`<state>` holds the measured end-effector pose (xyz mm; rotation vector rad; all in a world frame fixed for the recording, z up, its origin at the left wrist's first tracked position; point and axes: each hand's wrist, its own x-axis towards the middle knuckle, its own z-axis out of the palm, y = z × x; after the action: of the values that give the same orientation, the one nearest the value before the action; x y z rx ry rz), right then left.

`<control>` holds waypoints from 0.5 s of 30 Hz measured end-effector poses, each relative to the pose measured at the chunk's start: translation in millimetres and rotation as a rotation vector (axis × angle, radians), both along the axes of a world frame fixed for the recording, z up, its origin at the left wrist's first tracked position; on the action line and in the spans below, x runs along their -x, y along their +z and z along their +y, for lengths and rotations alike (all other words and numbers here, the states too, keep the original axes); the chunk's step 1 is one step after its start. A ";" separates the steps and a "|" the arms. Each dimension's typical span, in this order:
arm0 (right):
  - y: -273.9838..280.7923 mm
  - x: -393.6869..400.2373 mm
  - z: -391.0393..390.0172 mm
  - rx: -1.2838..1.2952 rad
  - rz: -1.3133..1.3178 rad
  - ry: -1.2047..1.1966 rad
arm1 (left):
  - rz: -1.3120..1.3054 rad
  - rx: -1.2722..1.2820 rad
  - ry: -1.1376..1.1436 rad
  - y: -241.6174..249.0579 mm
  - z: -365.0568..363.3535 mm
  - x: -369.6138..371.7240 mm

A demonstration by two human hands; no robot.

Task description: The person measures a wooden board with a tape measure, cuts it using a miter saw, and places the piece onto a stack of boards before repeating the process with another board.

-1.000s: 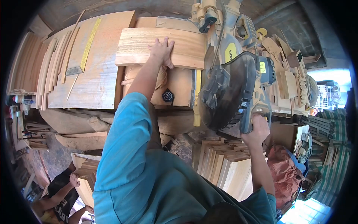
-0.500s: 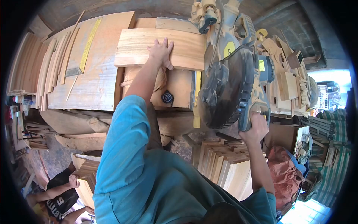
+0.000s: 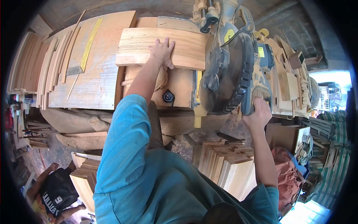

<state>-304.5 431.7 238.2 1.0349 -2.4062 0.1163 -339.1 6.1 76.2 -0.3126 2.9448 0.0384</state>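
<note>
My left hand [image 3: 162, 53] lies with spread fingers on a wide wooden board [image 3: 134, 44], pressing its face near the lower edge. The board's right end reaches up to the miter saw [image 3: 227, 74], whose round black guard and blade stand just beyond it. Wrapped round the saw's handle is my right hand [image 3: 258, 112], fingers closed. Below the board, a round black tape measure [image 3: 168, 97] rests on the bench beside the saw's yellow-edged base.
A metal square with a yellow ruler [image 3: 90, 44] lies on the bench at left, near upright wooden strips [image 3: 56, 63]. Stacked boards [image 3: 229, 164] stand below the saw. Offcuts [image 3: 289, 84] pile up at right. Another person [image 3: 56, 192] is beside more boards at lower left.
The saw's head and handle have risen slightly, with my right hand moving up and a little right. My left hand stays on the board. The other person has shifted at lower left.
</note>
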 end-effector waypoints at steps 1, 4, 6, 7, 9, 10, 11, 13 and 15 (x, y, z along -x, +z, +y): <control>-0.9 3.8 -1.1 0.001 0.000 0.002 | 0.000 0.001 0.002 -0.9 0.1 0.4; -3.0 15.6 -3.5 -0.008 0.033 0.000 | 0.029 -0.008 0.021 -1.5 1.3 0.2; -3.9 22.8 -7.6 -0.015 0.048 -0.008 | 0.007 -0.003 0.001 0.9 0.5 -0.4; -4.1 25.6 -10.2 -0.015 0.047 -0.006 | 0.005 -0.004 0.003 1.0 0.2 -0.4; -3.6 31.7 -15.3 -0.011 0.070 -0.021 | 0.007 -0.006 0.001 1.4 -0.5 -0.3; -3.2 34.5 -17.1 -0.010 0.070 -0.019 | 0.007 -0.006 0.003 0.5 -0.7 0.2; -3.0 37.2 -18.4 -0.019 0.062 -0.038 | 0.009 -0.002 0.000 -0.3 -0.6 0.5; -3.1 43.2 -22.6 -0.028 0.051 -0.058 | 0.009 0.003 -0.003 -1.4 -1.3 0.0; -2.6 50.0 -27.1 0.028 0.053 -0.013 | 0.015 0.003 -0.006 -1.0 -1.3 0.1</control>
<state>-354.5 404.6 235.6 0.9971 -2.3572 0.1158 -339.2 4.7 75.2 -0.3049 2.9612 0.0353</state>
